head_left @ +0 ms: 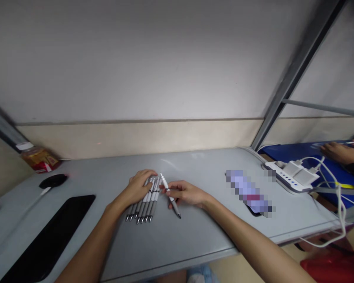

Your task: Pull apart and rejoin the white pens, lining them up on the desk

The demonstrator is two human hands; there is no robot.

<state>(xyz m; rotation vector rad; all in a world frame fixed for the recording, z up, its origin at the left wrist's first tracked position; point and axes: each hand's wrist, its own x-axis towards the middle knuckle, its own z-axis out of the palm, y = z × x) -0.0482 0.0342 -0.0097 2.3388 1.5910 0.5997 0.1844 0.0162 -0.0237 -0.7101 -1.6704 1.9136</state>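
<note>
Several white-and-grey pens [146, 206] lie side by side in a row on the grey desk, their dark tips pointing toward me. My left hand [139, 184] curls over the left and far end of this row, its thumb and fingers on the pens; some fingertips are hidden. To the right of the row, my right hand [184, 192] pinches a single pen [173, 204] between thumb and fingers. That pen slants, with its white end up and left and its dark tip down and right.
A phone [247, 192] with a blurred screen lies right, near a white power strip [292, 177] with plugs and cables. At left are a black mat [51, 237], a black mouse [53, 181] and a bottle [39, 157]. Another person's hands [342, 152] are at far right.
</note>
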